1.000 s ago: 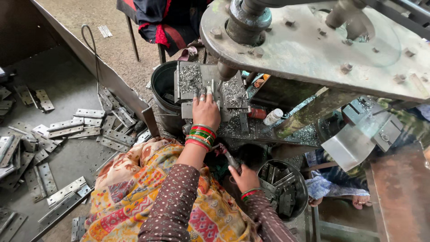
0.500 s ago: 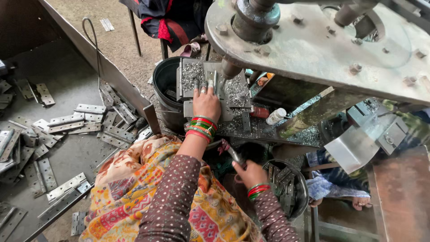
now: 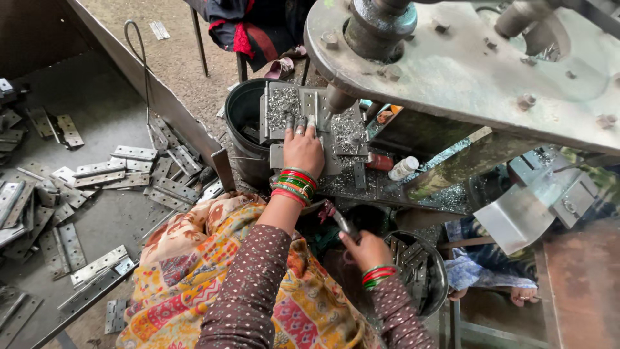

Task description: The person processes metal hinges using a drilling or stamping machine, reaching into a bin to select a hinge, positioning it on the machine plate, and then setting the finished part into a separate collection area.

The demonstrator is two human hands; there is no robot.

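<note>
My left hand [image 3: 302, 150] lies flat on a grey metal hinge piece [image 3: 309, 105] that sits on the press table, fingers pointing at the vertical drill spindle [image 3: 337, 100]. Shiny metal shavings [image 3: 281, 103] cover the plate on both sides of the fingers. My right hand [image 3: 365, 249] is lower, closed around a dark metal handle [image 3: 343, 223] that sticks up to the left. Red and green bangles ring both wrists.
A black bucket [image 3: 242, 113] stands left of the press. A round pan [image 3: 423, 274] of hinge parts sits by my right hand. Many loose hinges [image 3: 123, 171] lie on a grey sheet at the left. The big machine plate [image 3: 465, 71] overhangs the top right.
The view has shifted slightly. My right hand with the handle has moved a little to the right and down. The left hand stays on the hinge piece.
</note>
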